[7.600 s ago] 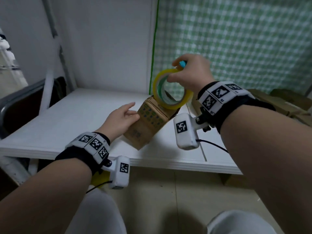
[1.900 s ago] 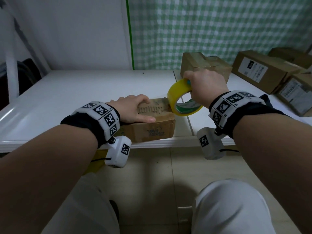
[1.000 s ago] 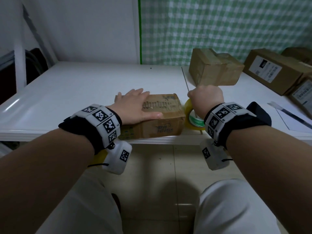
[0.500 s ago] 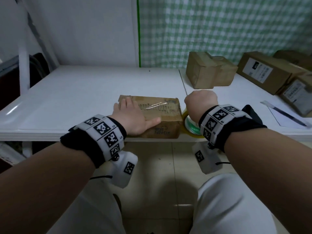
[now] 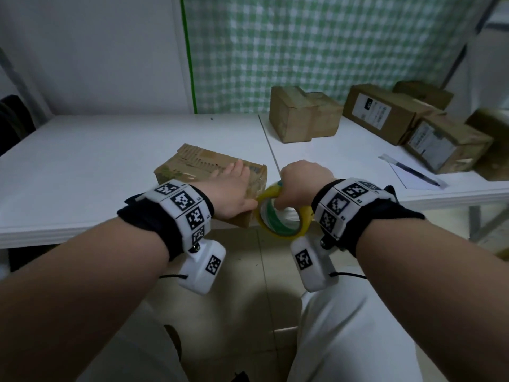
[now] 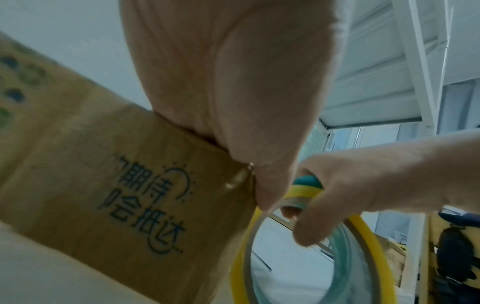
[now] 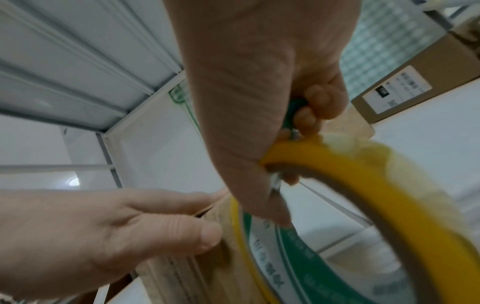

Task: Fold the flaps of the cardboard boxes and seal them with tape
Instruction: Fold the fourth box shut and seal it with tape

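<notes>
The left hand (image 5: 232, 193) lies flat, fingers straight, on top of the brown printed cardboard box (image 5: 203, 168), with the thumb down over its near right corner; I take this as a hold-down, keeping the folded flaps shut and the box steady against the pull of the tape. The right hand (image 5: 298, 183) is clenched round the rim of the yellow roll of clear packing tape (image 5: 283, 219), fingers hooked through its hole, and a small teal-handled tool (image 6: 307, 182) (perhaps a cutter, too little shows to tell) is pinched against the roll.

By size: the white worktop (image 5: 96, 166) carries everything. The box being sealed sits at its near edge, turned at an angle, directly before the person. The roll hangs just off that edge, touching or nearly touching the box's right end, low enough that tape could be drawn down over the end face. A glossy strip (image 6: 237, 178) shows at the box corner under the left thumb, so I judge the top seam is already taped and the strip is about to be cut or pressed down.

Further right stand several other brown cardboard boxes (image 5: 303, 117), and a dark pen (image 5: 410, 170) lies on a sheet of white paper (image 5: 402, 175).
</notes>
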### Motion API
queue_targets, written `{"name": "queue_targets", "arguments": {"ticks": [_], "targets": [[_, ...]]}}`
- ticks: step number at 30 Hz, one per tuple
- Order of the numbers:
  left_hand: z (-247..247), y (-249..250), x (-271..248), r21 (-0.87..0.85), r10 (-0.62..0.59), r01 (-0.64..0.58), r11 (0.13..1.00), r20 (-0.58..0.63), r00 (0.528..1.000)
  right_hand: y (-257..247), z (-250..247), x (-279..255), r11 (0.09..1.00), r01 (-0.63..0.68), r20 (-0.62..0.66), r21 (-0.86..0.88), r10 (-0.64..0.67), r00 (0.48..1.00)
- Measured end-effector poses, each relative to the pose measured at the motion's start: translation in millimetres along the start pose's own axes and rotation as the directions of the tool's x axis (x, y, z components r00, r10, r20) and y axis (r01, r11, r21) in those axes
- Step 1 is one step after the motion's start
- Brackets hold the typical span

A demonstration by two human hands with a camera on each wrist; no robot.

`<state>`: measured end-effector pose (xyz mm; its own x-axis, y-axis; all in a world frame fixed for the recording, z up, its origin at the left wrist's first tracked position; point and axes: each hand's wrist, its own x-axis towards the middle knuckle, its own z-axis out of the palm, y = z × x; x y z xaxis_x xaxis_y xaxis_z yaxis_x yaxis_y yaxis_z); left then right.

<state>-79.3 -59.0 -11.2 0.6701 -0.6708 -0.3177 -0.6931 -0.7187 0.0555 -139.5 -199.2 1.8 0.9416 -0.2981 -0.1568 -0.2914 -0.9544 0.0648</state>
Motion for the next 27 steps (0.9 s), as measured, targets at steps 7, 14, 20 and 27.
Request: {"name": "queue_targets", "arguments": {"ticks": [7, 14, 20, 27], "targets": [[-5, -39, -6, -0.077, 0.084, -0.082, 0.994, 0.025, 0.996, -2, 22, -7, 0.832, -0.003, 0.199, 0.554, -0.129, 0.971], [-3, -60, -12, -0.142, 0.072, -0.070, 0.987, 0.008, 0.997, -16, 56, -15, 0.418, -0.082, 0.196, 0.905, -0.239, 0.951], [-7, -55, -9, -0.262, 0.015, -0.025, 0.965, -0.040, 0.999, -26, 71, -14, 0.240, -0.153, 0.211, 0.959, -0.242, 0.947], [18, -50, 5, -0.220, -0.051, 0.003, 0.975, -0.213, 0.976, -31, 74, -11, 0.156, -0.172, 0.210, 0.973, -0.272, 0.939]]}}
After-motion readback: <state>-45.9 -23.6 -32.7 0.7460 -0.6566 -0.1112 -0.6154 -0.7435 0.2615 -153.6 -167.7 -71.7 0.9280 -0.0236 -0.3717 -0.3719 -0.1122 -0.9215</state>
